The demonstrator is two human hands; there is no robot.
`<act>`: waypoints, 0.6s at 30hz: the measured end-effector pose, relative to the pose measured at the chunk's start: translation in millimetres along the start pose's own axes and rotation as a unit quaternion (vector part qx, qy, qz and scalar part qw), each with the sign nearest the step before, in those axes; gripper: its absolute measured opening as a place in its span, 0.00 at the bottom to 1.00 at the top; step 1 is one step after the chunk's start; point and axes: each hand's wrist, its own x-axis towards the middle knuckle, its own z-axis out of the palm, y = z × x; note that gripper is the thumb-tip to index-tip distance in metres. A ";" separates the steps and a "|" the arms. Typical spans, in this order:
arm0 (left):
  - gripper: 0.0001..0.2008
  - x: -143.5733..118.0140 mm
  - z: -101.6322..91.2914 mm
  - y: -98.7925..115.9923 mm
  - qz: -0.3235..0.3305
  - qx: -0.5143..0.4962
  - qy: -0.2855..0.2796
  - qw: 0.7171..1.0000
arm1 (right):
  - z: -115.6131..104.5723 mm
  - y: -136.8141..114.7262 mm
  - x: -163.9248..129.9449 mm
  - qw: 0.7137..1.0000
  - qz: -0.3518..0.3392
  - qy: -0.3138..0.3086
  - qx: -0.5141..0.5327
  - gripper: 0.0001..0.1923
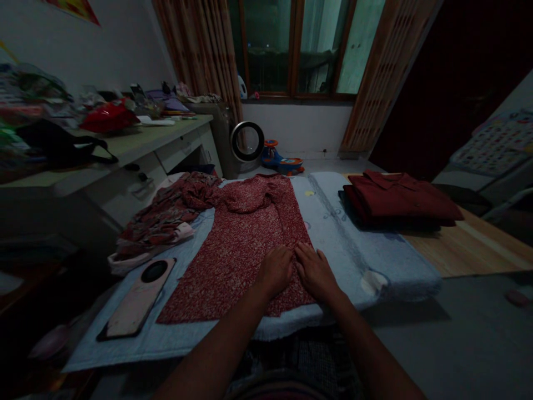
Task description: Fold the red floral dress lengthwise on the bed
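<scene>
We have both hands flat on the red speckled garment [237, 250], side by side and touching at the thumbs: left hand [275, 270], right hand [315, 270], fingers stretched out and pressing down, gripping nothing. Garment lies spread out under the hands and runs away from us, its near hem just behind our wrists, its right edge right under the hands. It sits on a pale blue towel [353, 244] that pokes out to the right of the right hand and below the wrists. Left of the left hand, on the same towel, a pink phone [137, 300] lies back side up. Further left and beyond it, a crumpled floral cloth [166, 214] touches the garment's far left part. Beyond and right of the right hand, a folded dark red shirt stack [400, 200]. Far left a cluttered desk [137, 144]; far ahead a window [300, 47]
</scene>
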 end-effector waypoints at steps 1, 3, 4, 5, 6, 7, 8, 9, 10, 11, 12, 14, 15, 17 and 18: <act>0.09 0.0 -0.4 0.3 -0.001 0.000 0.000 1.000 | -0.3 0.4 -0.5 1.000 0.001 0.000 -0.003 0.25; 0.08 -0.3 -0.8 0.5 -0.003 0.000 -0.004 1.000 | -1.6 0.9 -2.2 1.000 0.002 -0.003 -0.008 0.26; 0.08 -0.4 -0.7 0.4 -0.005 0.000 -0.006 1.000 | -2.3 1.2 -3.3 1.000 0.003 -0.005 -0.010 0.26; 0.08 -0.5 -0.5 0.3 -0.006 0.000 -0.006 1.000 | -2.9 1.5 -4.6 1.000 0.004 -0.007 -0.011 0.26; 0.09 -0.7 -0.2 0.1 -0.007 0.000 -0.005 1.000 | -3.4 2.0 -6.1 1.000 0.006 -0.009 -0.011 0.27; 0.09 -0.8 0.1 -0.2 -0.007 0.000 -0.004 1.000 | -3.8 2.5 -7.7 1.000 0.008 -0.009 -0.010 0.27; 0.09 -0.8 0.4 -0.4 -0.008 0.001 -0.004 1.000 | -4.1 3.3 -9.5 1.000 0.009 -0.008 -0.009 0.27; 0.09 -0.8 0.6 -0.5 -0.010 0.002 -0.005 1.000 | -4.2 4.2 -11.4 1.000 0.009 -0.006 -0.008 0.27; 0.09 -0.7 0.7 -0.5 -0.012 0.003 -0.007 1.000 | -4.2 5.3 -13.3 1.000 0.009 -0.002 -0.008 0.27; 0.08 -0.5 0.6 -0.4 -0.014 0.005 -0.010 1.000 | -4.3 6.4 -15.2 1.000 0.007 0.001 -0.008 0.26; 0.08 -0.2 0.3 -0.1 -0.015 0.007 -0.012 1.000 | -4.5 7.6 -17.1 1.000 0.006 0.003 -0.008 0.26; 0.06 0.6 -0.9 0.7 -0.015 0.011 -0.015 1.000 | -5.5 9.8 -20.4 1.000 0.006 0.006 -0.009 0.25; 0.06 1.0 -1.6 1.2 -0.014 0.012 -0.016 1.000 | -6.4 10.6 -21.7 1.000 0.007 0.006 -0.009 0.25; 0.04 1.1 -3.1 2.1 -0.012 0.010 -0.016 1.000 | -8.5 11.7 -23.6 1.000 0.010 0.005 -0.007 0.25; 0.04 0.9 -3.8 2.3 -0.011 0.008 -0.016 1.000 | -9.4 11.9 -24.3 1.000 0.011 0.005 -0.004 0.25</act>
